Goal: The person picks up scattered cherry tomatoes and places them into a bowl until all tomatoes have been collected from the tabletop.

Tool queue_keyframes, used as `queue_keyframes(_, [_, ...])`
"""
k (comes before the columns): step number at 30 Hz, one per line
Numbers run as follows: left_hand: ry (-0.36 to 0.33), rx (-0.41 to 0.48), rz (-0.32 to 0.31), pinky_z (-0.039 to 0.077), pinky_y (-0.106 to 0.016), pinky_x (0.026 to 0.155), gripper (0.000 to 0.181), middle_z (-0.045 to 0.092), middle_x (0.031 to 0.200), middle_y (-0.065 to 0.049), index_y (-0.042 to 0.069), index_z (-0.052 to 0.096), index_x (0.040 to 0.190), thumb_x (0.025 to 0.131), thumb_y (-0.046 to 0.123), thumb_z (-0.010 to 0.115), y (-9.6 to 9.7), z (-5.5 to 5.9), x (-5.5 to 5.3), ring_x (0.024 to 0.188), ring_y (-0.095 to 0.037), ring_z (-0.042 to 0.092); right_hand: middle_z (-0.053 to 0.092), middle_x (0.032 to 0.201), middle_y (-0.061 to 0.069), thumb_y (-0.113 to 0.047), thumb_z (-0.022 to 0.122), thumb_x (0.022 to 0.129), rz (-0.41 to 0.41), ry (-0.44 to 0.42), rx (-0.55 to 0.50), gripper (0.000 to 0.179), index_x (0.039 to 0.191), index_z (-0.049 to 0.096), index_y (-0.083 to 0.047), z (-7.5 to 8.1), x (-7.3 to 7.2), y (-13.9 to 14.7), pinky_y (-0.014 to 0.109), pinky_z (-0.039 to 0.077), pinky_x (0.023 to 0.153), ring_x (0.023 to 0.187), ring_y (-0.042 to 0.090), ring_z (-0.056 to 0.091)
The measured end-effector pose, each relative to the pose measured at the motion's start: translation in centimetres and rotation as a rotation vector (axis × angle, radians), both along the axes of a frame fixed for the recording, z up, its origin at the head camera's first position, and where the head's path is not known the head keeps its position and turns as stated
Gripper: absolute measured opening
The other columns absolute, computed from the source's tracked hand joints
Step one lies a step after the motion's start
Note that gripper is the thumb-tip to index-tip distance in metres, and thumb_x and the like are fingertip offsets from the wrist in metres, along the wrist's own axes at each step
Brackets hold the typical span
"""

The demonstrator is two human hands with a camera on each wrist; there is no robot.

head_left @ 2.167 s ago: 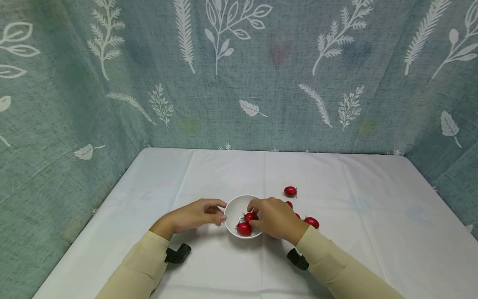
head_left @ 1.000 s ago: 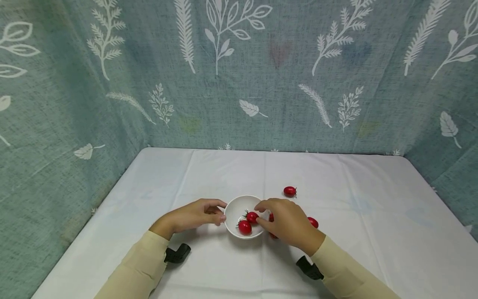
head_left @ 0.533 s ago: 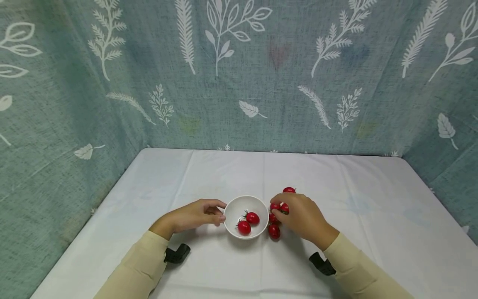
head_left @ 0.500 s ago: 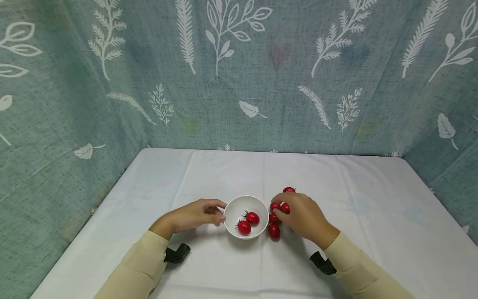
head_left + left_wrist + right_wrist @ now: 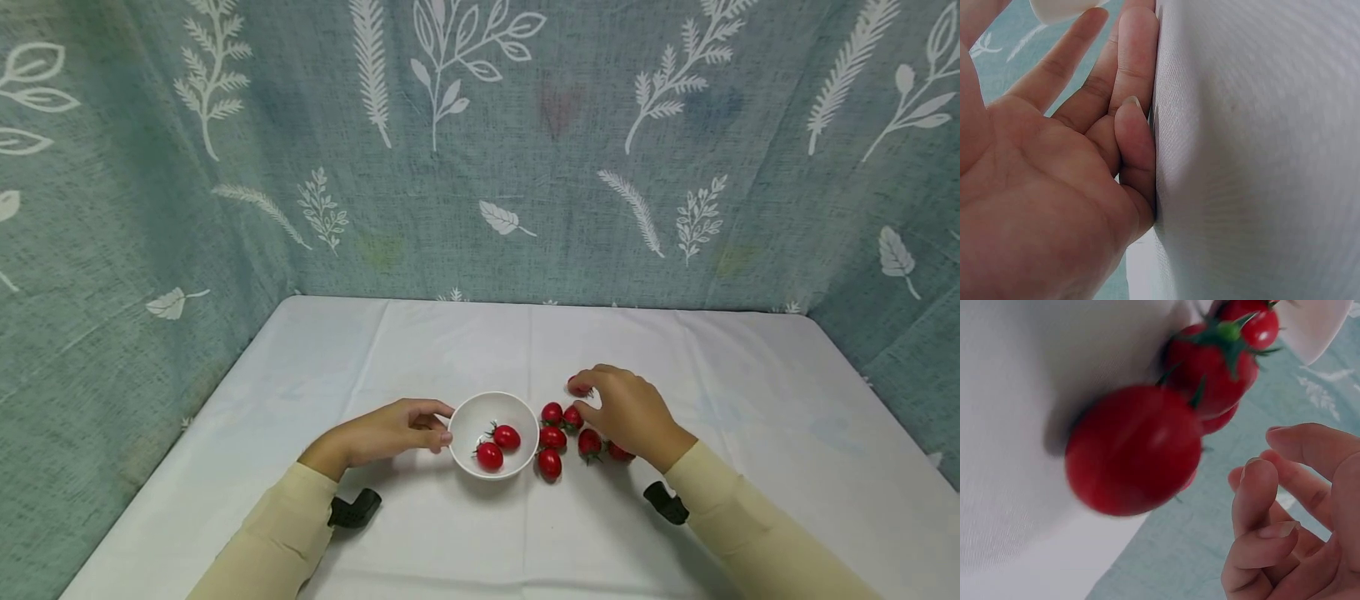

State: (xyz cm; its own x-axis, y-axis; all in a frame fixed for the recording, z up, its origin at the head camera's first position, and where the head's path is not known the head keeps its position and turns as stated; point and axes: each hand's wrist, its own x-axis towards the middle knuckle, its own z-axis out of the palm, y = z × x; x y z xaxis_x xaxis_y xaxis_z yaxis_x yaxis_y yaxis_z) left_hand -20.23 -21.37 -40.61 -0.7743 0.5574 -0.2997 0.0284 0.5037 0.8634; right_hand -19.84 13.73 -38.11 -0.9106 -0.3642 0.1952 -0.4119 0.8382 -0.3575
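Two cherry tomatoes [image 5: 498, 446] lie in a small white bowl [image 5: 480, 410] at mid-table in the head view. My left hand [image 5: 382, 435] rests on the cloth at the bowl's left side, its thumb and fingertips at the rim. The left wrist view shows its fairly straight index finger [image 5: 1063, 59] reaching the bowl's wall. Over to the right, my right hand [image 5: 628, 414] hovers with loosely bent fingers above loose cherry tomatoes [image 5: 552, 438]. Its index fingertip overlaps the farthest tomato [image 5: 576, 386]. In the right wrist view nothing sits between its thumb and fingers [image 5: 1254, 494].
Several loose tomatoes cluster just right of the bowl, one [image 5: 620, 452] partly under the right hand. A white cloth [image 5: 420, 342] covers the table. Leaf-patterned green-blue curtains [image 5: 480, 167] stand behind it and at both sides.
My right hand has drawn back from inside the bowl, leaving two tomatoes there. It has moved right and away over the loose tomatoes to the farthest one. The left hand stays put.
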Motion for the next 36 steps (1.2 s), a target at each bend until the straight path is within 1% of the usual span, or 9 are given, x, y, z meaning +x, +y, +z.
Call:
queue_keyframes(5, [-0.001, 0.000, -0.002, 0.045, -0.035, 0.094, 0.047, 0.070, 0.110, -0.005, 0.013, 0.058, 0.136, 0.095, 0.034, 0.069, -0.1, 0.0, 0.0, 0.099, -0.020, 0.065, 0.072, 0.110, 0.009, -0.017, 0.080, 0.085, -0.035, 0.000, 0.045, 0.031, 0.114, 0.073, -0.011, 0.0, -0.7, 0.2, 0.044, 0.059, 0.078, 0.097, 0.027, 0.070])
queue_keyframes(8, [-0.004, 0.001, -0.006, 0.045, -0.035, 0.094, 0.047, 0.070, 0.110, -0.005, 0.014, 0.058, 0.136, 0.095, 0.035, 0.069, -0.1, 0.0, 0.0, 0.099, -0.020, 0.065, 0.071, 0.111, 0.011, -0.018, 0.080, 0.085, -0.041, 0.007, 0.065, 0.031, 0.114, 0.073, -0.010, -0.1, -1.2, 0.5, 0.044, 0.059, 0.078, 0.096, 0.028, 0.070])
queue_keyframes(14, [-0.014, 0.007, -0.004, 0.045, -0.035, 0.094, 0.047, 0.070, 0.111, -0.006, 0.013, 0.057, 0.136, 0.095, 0.034, 0.069, -0.1, 0.0, -0.1, 0.100, -0.020, 0.066, 0.070, 0.111, 0.010, -0.019, 0.079, 0.087, -0.047, -0.028, 0.084, 0.031, 0.115, 0.072, -0.011, -0.4, -2.0, 0.8, 0.044, 0.059, 0.075, 0.093, 0.026, 0.069])
queue_keyframes(22, [-0.020, 0.018, 0.001, 0.045, -0.034, 0.094, 0.048, 0.070, 0.111, -0.005, 0.012, 0.057, 0.136, 0.095, 0.034, 0.069, -0.1, -0.2, -0.1, 0.099, -0.020, 0.066, 0.071, 0.111, 0.011, -0.019, 0.079, 0.086, -0.052, -0.056, 0.096, 0.031, 0.115, 0.073, -0.010, -0.8, -2.9, 0.9, 0.045, 0.059, 0.077, 0.095, 0.027, 0.070])
queue_keyframes(36, [-0.009, 0.010, 0.003, 0.045, -0.034, 0.093, 0.046, 0.070, 0.109, -0.005, 0.012, 0.058, 0.135, 0.095, 0.033, 0.069, 0.0, -0.1, 0.0, 0.099, -0.020, 0.066, 0.072, 0.109, 0.010, -0.016, 0.080, 0.085, -0.066, -0.110, 0.116, 0.031, 0.115, 0.073, -0.011, -0.9, -3.4, 0.5, 0.046, 0.058, 0.081, 0.096, 0.027, 0.070])
